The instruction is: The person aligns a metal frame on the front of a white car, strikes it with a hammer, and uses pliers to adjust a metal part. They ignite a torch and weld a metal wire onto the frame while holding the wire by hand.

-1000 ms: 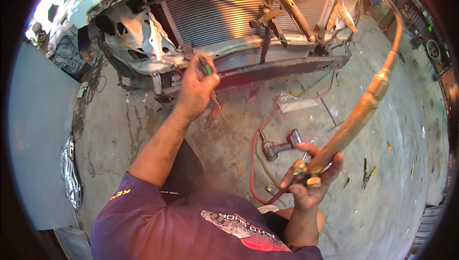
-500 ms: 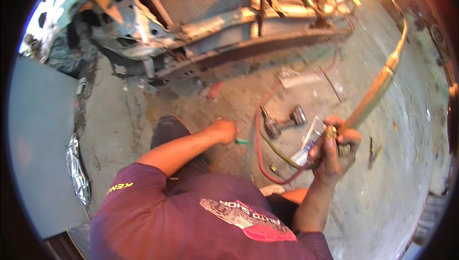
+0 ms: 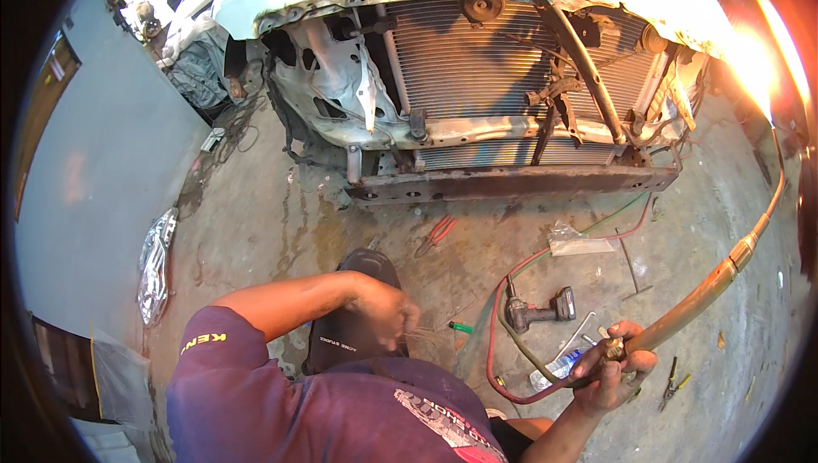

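Note:
My right hand (image 3: 609, 375) is closed round the brass valve end of a gas torch (image 3: 694, 303). Its bent tip points up and away at the right, with a large bright flame (image 3: 758, 67) burning from it. A red hose (image 3: 492, 327) and a green hose (image 3: 521, 348) trail from the torch's handle end. Over my dark-trousered knee, my left hand (image 3: 385, 310) is blurred by motion. Thin straw-coloured strands (image 3: 419, 332) show beside its fingers; whether it holds them I cannot tell. A green lighter (image 3: 460, 327) lies on the floor to its right.
Ahead stands a car's stripped front end with a radiator (image 3: 469, 58) and a lower crossbar (image 3: 520, 184). On the floor are red-handled pliers (image 3: 436, 235), a cordless power tool (image 3: 541, 308), a clear bottle (image 3: 558, 367), and yellow-handled pliers (image 3: 676, 386). A pale panel (image 3: 102, 182) stands left.
The view has tilted up, showing more of the car. My left hand has drawn back toward my body, away from the lighter. My right hand still holds the burning torch.

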Tool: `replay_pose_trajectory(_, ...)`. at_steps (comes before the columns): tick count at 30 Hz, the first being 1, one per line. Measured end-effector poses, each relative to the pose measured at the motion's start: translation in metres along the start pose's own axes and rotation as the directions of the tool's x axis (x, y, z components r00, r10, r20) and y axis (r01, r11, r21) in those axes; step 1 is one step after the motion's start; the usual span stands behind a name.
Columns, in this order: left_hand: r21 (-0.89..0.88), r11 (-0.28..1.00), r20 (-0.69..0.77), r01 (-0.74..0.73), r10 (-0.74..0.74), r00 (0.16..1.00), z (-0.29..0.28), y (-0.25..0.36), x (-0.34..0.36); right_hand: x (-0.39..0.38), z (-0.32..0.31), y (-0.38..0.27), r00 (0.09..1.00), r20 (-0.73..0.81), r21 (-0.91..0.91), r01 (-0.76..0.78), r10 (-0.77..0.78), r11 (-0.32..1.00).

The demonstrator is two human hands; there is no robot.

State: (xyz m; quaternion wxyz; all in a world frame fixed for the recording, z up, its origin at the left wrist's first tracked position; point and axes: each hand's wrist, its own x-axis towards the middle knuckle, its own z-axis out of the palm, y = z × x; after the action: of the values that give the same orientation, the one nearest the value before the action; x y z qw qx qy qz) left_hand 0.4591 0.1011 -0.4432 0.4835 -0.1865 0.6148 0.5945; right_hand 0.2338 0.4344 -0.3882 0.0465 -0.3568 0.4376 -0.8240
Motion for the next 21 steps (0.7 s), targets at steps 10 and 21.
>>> replay_pose_trajectory(10, 0.221, 0.672, -0.608, -0.707, 0.662, 0.439, -0.002, 0.11, -0.098, -0.007, 0.017, -0.016, 0.998, 0.059, 0.004, 0.015, -0.015, 1.0)
replay_pose_trajectory(21, 0.537, -0.042, -0.593, -0.843, 0.692, -0.412, 0.0, 0.204, -0.101, 0.025, 0.091, -0.017, 0.996, 0.083, 0.169, 0.009, -0.023, 0.986)
